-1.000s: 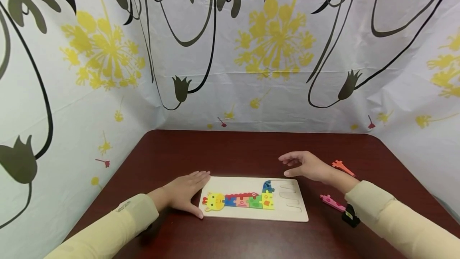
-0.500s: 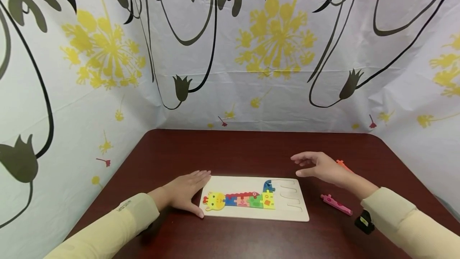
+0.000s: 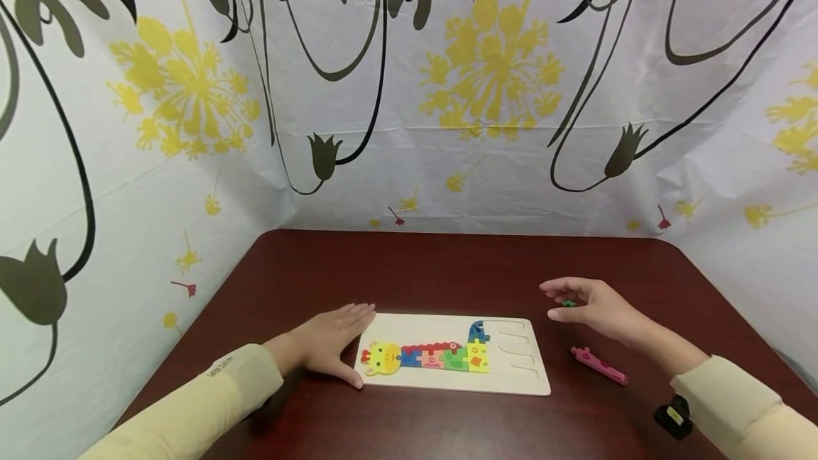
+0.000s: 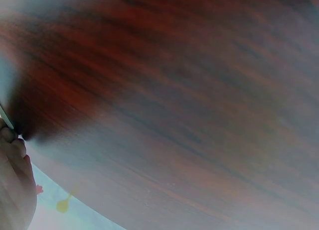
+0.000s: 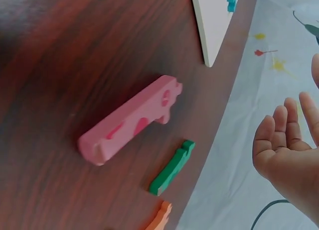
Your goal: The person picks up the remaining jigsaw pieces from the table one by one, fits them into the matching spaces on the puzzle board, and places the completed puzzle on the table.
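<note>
Pale wooden giraffe puzzle board (image 3: 428,329) lies flat on the dark reddish-brown table (image 3: 409,268), its leg outlines (image 3: 519,346) unfilled! For the slim green wooden leg piece (image 5: 172,169) on the table to its right, I'd say a level pinch along the long sides, board kept steady. Left hand (image 3: 327,341): fingers straight, touching the board's left end without a grip. Right hand (image 3: 601,306): hovering near that green piece, thumb and fingers well apart, holding nothing.

Soft, even light; one hazy view.
Head view bright and clear, faint sheen on the table (image 3: 460,421) at 6 o'clock; left-wrist view blurred, haze from 3 to 6 o'clock, shadow at 9 o'clock beside the left hand (image 4: 16,182).
</note>
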